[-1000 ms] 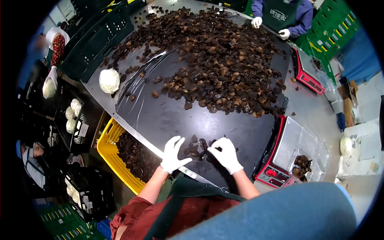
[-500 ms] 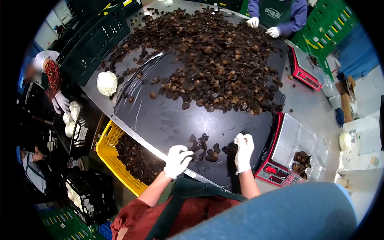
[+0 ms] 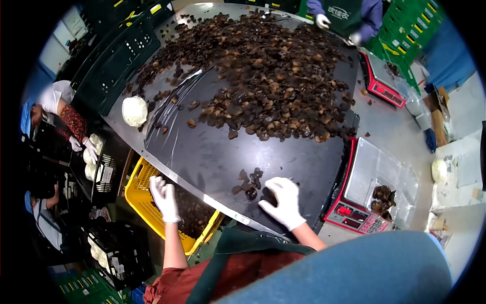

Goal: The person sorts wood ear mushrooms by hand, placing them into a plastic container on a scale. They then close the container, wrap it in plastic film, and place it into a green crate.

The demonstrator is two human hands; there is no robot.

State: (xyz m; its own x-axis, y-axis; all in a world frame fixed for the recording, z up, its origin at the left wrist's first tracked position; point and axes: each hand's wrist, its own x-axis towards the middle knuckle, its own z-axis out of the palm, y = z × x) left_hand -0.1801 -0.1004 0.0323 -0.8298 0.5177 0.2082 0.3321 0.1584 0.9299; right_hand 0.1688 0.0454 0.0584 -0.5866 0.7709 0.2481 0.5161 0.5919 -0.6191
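1 head-worn camera, facing forward and down, near the table [image 3: 392, 126]

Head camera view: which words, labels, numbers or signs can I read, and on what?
"佳农": on the green apron; the character before it is unclear.
Near scale: red digits, too blurred to read.
Far scale: red display, too small.
Black crates: white labels, too small.
Green crates: labels, too small.
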